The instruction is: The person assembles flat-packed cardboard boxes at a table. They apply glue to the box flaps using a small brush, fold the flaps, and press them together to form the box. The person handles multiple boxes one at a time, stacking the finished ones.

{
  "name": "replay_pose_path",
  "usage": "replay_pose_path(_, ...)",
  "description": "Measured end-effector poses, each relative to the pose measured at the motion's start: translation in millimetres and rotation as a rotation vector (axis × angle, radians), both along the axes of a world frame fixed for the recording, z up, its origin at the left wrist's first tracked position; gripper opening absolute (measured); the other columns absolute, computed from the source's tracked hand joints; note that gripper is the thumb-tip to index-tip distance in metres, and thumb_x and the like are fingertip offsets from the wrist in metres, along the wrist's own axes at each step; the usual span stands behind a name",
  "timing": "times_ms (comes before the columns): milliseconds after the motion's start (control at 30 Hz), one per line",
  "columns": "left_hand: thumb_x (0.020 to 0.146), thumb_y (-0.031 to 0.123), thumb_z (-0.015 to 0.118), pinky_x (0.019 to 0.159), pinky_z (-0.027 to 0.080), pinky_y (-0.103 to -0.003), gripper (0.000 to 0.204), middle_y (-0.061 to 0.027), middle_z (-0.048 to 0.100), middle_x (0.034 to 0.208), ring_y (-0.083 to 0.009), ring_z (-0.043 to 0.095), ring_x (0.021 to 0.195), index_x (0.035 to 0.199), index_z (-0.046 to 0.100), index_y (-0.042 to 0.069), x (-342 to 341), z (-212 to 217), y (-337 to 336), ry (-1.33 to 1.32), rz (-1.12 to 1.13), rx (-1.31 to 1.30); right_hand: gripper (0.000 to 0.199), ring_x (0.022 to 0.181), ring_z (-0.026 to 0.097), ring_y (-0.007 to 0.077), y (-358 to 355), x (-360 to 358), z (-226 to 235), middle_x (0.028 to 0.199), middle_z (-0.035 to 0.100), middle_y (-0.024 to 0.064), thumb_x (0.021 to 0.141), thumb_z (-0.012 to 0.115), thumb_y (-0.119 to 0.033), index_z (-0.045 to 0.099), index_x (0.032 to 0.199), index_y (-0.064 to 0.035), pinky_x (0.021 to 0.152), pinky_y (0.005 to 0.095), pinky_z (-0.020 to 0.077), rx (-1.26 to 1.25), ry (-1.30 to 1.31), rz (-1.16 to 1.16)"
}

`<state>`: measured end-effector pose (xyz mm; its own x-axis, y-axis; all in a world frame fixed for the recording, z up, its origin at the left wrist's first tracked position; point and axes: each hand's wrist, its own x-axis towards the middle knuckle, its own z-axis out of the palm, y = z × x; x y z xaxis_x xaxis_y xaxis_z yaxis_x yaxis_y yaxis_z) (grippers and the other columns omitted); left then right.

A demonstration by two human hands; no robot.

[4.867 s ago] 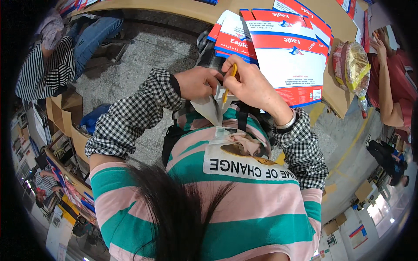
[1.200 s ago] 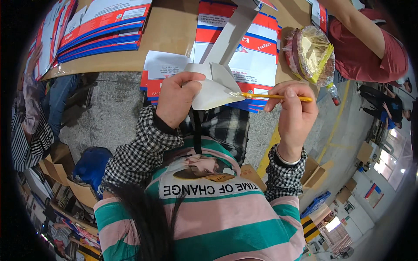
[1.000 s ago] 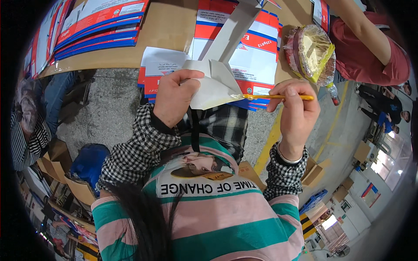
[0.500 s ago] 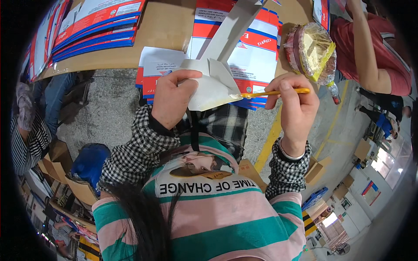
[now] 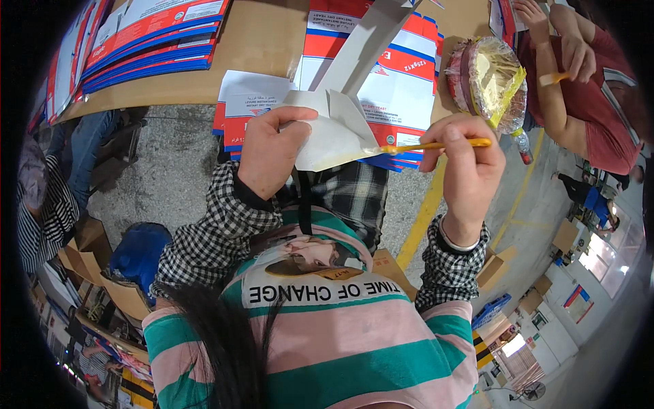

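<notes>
My left hand [image 5: 276, 150] is closed on the left edge of a partly folded carton [image 5: 334, 140], thumb on top, its pale inner side facing up. In my right hand [image 5: 466, 170] a thin brush with a yellow handle [image 5: 443, 144] is pinched between thumb and fingers. The brush's tip, with whitish paste on it, touches the right corner of the carton's near flap. Beneath the carton lies a stack of flat red, white and blue cartons [image 5: 402, 102]. A plastic-wrapped bowl of cream-coloured paste [image 5: 492, 78] stands to the right of the stack.
More flat cartons [image 5: 157, 34] are piled on the brown table [image 5: 266, 41] at the far left. At the right, a co-worker in a red shirt [image 5: 593, 109] holds another brush [image 5: 555, 78]. A blue bag [image 5: 139, 255] and open cardboard boxes [image 5: 88, 245] are on the left.
My right hand and the brush have shifted slightly right, toward the flap's corner. My left hand keeps its hold. The co-worker's hand with a brush has come into view.
</notes>
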<state>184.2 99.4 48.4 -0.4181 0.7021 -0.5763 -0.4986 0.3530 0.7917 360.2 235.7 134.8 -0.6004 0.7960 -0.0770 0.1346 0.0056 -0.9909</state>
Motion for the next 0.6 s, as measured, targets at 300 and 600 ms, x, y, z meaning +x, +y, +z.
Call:
replay_pose_path(300,0.079,0.001,0.052,0.066,0.047,-0.022,0.025,-0.0110,0.064,0.089,-0.0109,0.059,0.074,0.100,0.064,-0.008,0,-3,-1,-0.001,0.001,0.021,0.008,0.058,0.055,0.0105,-5,-5,4,0.080,0.062,0.0105,0.090,0.052,-0.004,0.055,0.087,0.0025,0.052,0.0225,0.0449,-0.047,0.053,0.020)
replay_pose_path(600,0.079,0.001,0.052,0.067,0.047,-0.022,0.025,-0.0105,0.064,0.088,-0.0112,0.058,0.075,0.099,0.065,-0.007,-1,1,0,0.027,-0.012,0.011,0.008,0.059,0.055,0.0104,-9,-5,11,0.082,0.062,0.0120,0.089,0.051,-0.001,0.055,0.083,0.0039,0.053,0.0220,0.0451,0.053,0.041,0.141)
